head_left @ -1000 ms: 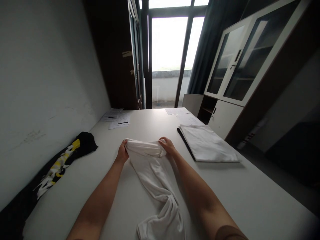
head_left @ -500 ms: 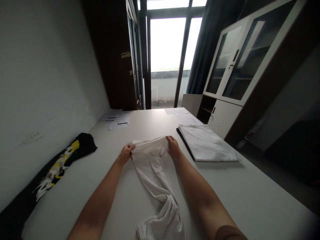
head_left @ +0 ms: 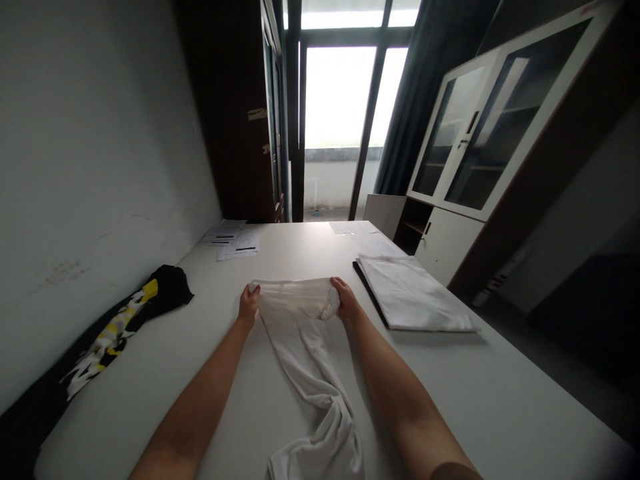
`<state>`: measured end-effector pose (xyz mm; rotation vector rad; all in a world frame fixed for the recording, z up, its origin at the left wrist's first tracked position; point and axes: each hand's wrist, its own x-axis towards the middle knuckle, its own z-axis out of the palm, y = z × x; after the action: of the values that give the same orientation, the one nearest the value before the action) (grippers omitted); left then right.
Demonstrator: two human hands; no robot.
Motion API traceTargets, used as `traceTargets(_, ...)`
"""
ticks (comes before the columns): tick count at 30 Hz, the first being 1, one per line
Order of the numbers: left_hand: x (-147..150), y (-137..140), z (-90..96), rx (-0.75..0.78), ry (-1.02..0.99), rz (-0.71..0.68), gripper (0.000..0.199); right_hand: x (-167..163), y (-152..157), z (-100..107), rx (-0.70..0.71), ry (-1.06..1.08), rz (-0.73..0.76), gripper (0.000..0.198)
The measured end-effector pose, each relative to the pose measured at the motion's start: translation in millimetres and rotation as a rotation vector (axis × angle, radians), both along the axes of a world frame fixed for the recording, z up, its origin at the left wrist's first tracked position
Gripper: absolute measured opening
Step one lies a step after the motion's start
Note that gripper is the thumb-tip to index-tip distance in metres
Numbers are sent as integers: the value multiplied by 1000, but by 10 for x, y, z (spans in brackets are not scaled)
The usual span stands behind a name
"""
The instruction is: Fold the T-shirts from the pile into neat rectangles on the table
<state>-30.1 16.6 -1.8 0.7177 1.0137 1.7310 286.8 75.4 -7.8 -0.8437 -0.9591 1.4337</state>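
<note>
A white cloth garment (head_left: 305, 347) lies lengthwise along the table in front of me; its exact kind is unclear. My left hand (head_left: 249, 303) pinches the far left corner of it. At the far right corner, my right hand (head_left: 345, 298) grips the edge beside a bunched bit of fabric. Between my hands the far edge is stretched nearly straight and looks thin. The near part is wrinkled and curves toward me, running out of view at the bottom.
On the white table (head_left: 500, 393), folded white cloth (head_left: 420, 293) lies over something black at right. Black clothing with a yellow and white print (head_left: 115, 333) lies along the left wall. Papers (head_left: 239, 243) rest at the far left. A glass-door cabinet (head_left: 465, 147) stands at right.
My left hand has moved slightly left, pulling the garment's far edge wider and straighter. My right hand keeps its grip. The view has tilted up a little.
</note>
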Motion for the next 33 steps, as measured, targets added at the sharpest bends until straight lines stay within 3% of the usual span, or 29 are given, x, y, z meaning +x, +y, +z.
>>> traceTargets(6,22,-74,87,59,168,137,29,17,43,-41,-14,-118,47,47)
traceTargets(9,14,-87,102,109,390,177,35,50,112,-93,39,-186,-107,47)
traceTargets(12,-32,-112,115,105,529,129,40,116,193,-109,128,-253,-329,47)
traceTargets(14,-62,-141,120,89,588,96,38,169,236,-93,153,-271,-391,47)
traceTargets(17,-79,-179,126,88,643,110,29,247,260,-50,137,-260,-342,46)
traceTargets(21,-96,-171,136,127,669,165,20,318,220,-6,79,-187,-163,47)
traceTargets(26,-78,-149,159,111,1004,283,21,215,141,99,18,-45,10,44)
traceTargets(29,111,-180,181,162,878,130,21,41,107,189,52,79,44,38)
traceTargets(33,525,-252,165,126,359,-196,25,-179,27,220,28,170,227,34)
